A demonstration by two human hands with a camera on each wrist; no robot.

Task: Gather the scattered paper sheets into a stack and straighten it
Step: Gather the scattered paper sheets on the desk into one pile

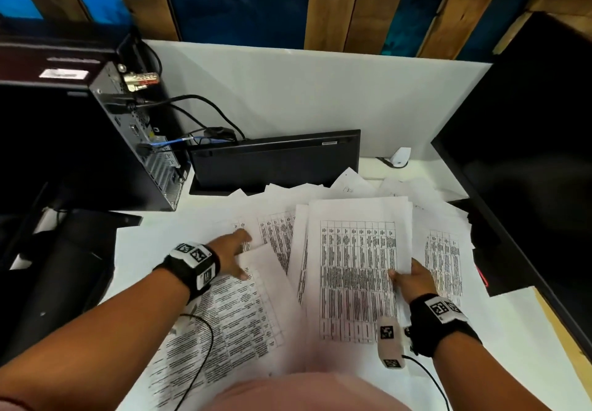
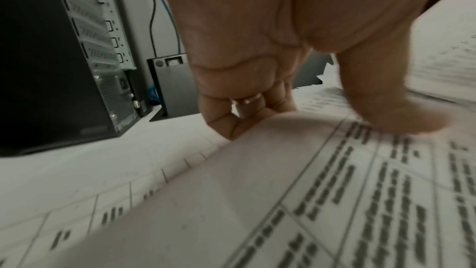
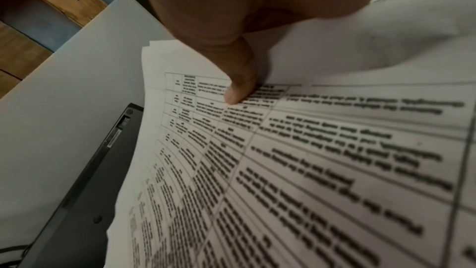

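Observation:
Printed table sheets (image 1: 275,234) lie scattered over the white desk (image 1: 150,241). My right hand (image 1: 413,279) grips a partial stack of sheets (image 1: 355,250) by its right edge, thumb (image 3: 239,80) on top and fingers hidden beneath; the stack (image 3: 309,170) is lifted off the papers below. My left hand (image 1: 235,255) reaches to the near-left sheet (image 1: 243,314). Its thumb (image 2: 396,113) presses on top of that sheet (image 2: 283,191) while the fingers (image 2: 231,117) slip under its raised edge, pinching it.
A black computer tower (image 1: 141,141) with cables stands at the back left. A black keyboard (image 1: 275,161) leans on edge against the white partition. A dark monitor (image 1: 528,154) borders the right side. More loose sheets (image 1: 445,260) lie under and right of the stack.

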